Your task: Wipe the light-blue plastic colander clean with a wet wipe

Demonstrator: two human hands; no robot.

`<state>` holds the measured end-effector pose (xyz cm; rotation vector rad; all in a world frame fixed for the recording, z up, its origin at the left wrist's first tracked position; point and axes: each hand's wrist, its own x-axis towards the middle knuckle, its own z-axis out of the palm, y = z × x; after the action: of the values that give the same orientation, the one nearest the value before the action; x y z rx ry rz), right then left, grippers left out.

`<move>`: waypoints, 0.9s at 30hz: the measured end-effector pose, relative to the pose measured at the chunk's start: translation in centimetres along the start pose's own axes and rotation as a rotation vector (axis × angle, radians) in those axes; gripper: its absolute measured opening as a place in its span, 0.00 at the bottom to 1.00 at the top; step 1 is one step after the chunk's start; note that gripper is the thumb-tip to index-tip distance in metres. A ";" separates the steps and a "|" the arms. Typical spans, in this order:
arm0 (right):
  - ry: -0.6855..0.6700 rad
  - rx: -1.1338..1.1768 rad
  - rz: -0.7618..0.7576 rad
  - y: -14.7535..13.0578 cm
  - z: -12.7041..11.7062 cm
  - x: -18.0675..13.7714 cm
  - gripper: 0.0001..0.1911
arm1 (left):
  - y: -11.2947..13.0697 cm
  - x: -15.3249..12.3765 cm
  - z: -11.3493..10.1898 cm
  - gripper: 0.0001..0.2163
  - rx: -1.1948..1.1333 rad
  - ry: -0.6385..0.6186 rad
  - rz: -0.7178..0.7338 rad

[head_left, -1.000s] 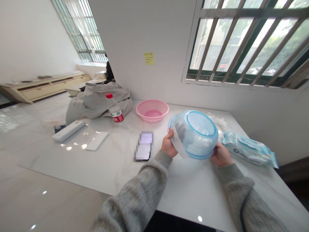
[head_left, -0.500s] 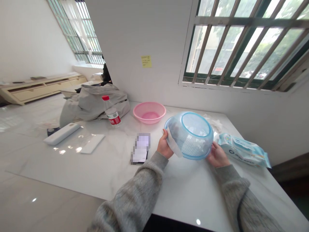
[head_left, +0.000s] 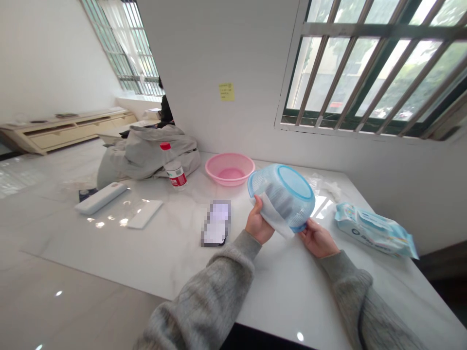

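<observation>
My hands hold a translucent blue plastic colander (head_left: 282,197) tilted in the air above the white marble table (head_left: 292,287), its round base facing up and to the right. My left hand (head_left: 259,221) presses a white wet wipe (head_left: 273,216) against the colander's outer side. My right hand (head_left: 318,238) supports its lower edge with the fingertips. The wipe covers part of the rim, and the colander hides the table behind it.
A pink plastic basin (head_left: 229,167), a red-capped water bottle (head_left: 174,171), a grey coat (head_left: 146,155) and a blurred phone (head_left: 216,223) lie left of my hands. A wet-wipes packet (head_left: 374,231) and crumpled white tissue (head_left: 328,187) lie to the right.
The colander has rotated and tilted, with its base turning upward. My right hand has shifted left along its lower edge, and the wipe has moved further onto its side.
</observation>
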<state>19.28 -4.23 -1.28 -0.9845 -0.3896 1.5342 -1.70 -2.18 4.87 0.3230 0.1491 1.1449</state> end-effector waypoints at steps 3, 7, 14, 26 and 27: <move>0.013 0.000 0.015 -0.3 0.0 -0.1 0.11 | -0.1 0.0 -0.1 0.30 -0.005 -0.044 -0.014; 0.016 0.000 0.011 -0.6 0.2 -0.4 0.12 | -0.2 0.1 -0.4 0.31 -0.006 -0.075 -0.020; 0.080 0.023 0.045 -0.8 0.5 -0.6 0.14 | -0.4 0.1 -0.7 0.32 0.001 -0.067 0.001; 0.079 0.059 0.040 -0.2 0.6 -0.5 0.17 | -0.1 -0.2 -0.4 0.18 0.048 0.075 -0.034; 0.070 0.057 0.032 -0.1 0.6 -0.5 0.17 | -0.1 -0.2 -0.4 0.17 0.055 0.081 -0.028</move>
<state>18.83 -4.53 -0.61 -1.0009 -0.2800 1.5273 -1.80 -2.28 4.45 0.3229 0.2561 1.1280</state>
